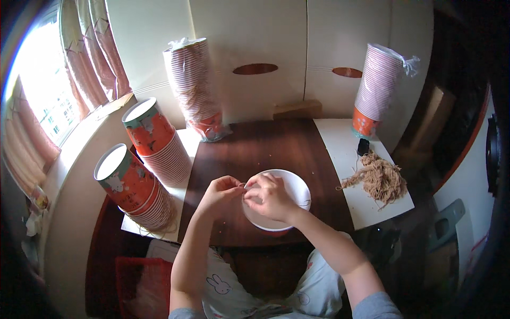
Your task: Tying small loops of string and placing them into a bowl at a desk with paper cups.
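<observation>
A round white paper bucket (295,187) stands in front of me, its open top facing up. My left hand (220,192) is closed in a pinch at the left side of its rim. Against those fingertips, my right hand (270,195) is closed too, reaching over the bucket's mouth with fingers bent. Whatever small thing lies between the fingertips is mostly hidden; a thin brownish bit shows there. A short dark strand (305,204) shows at the right inner wall of the bucket.
Stacked orange-and-green paper buckets (159,143) and another stack (133,186) lean on the left. Tall bagged stacks stand at back left (192,87) and back right (377,87). Tan cord (382,183) lies heaped on a white board (366,213), near a small black object (363,147).
</observation>
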A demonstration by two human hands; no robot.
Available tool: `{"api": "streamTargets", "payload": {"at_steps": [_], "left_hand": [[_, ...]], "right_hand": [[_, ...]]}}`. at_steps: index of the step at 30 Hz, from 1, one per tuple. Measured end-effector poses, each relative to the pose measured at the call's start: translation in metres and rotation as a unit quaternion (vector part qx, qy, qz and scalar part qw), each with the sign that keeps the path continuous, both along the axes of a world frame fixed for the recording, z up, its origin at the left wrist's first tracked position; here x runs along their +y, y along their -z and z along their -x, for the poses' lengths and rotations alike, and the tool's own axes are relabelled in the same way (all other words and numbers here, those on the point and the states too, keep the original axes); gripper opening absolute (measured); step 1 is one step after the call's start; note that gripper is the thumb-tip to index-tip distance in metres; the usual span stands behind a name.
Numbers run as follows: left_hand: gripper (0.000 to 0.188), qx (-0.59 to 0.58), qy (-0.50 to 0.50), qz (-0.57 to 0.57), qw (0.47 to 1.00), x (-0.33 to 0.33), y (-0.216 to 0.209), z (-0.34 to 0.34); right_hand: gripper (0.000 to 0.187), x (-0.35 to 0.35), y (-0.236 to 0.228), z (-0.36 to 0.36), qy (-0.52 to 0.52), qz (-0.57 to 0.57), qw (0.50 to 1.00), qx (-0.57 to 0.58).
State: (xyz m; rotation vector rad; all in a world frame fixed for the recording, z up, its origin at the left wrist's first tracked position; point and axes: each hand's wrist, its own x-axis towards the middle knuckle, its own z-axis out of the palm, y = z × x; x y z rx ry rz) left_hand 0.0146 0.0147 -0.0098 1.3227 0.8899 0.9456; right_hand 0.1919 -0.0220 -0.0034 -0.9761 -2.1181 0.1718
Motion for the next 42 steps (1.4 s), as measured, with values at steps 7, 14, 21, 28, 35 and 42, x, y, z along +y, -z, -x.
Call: {"api": "streamTargets", "payload": {"at_steps": [7,14,21,28,35,42], "left_hand": [[0.01,0.006,0.028,-0.063,0.998,-0.002,-0.003,0.004],[0.008,-0.006,0.006,-0.009,1.0,-0.006,-0.008,0.0],[0.009,-0.001,-0.053,0.067,0.996,-0.008,-0.011,0.004],[0.014,0.214,-0.002,-0.083,0.973,-0.009,-0.011,0.02],[0.018,0.31,-0.039,-0.173,0.934,-0.013,-0.007,0.016],[0.014,0.341,-0.118,-0.254,0.897,-0.018,-0.015,0.007]], "right_hand": [[0.022,0.012,-0.003,0.005,-0.013,0.092,0.991,0.101],[0.019,0.013,0.002,0.012,-0.001,0.117,0.989,0.092],[0.012,0.011,0.001,0.015,0.002,-0.043,0.999,0.029],[0.016,0.015,0.008,0.011,0.025,0.075,0.993,0.088],[0.017,0.015,0.007,0.013,0.009,0.054,0.996,0.075],[0.016,0.016,0.011,0.014,0.012,0.075,0.991,0.107]]}}
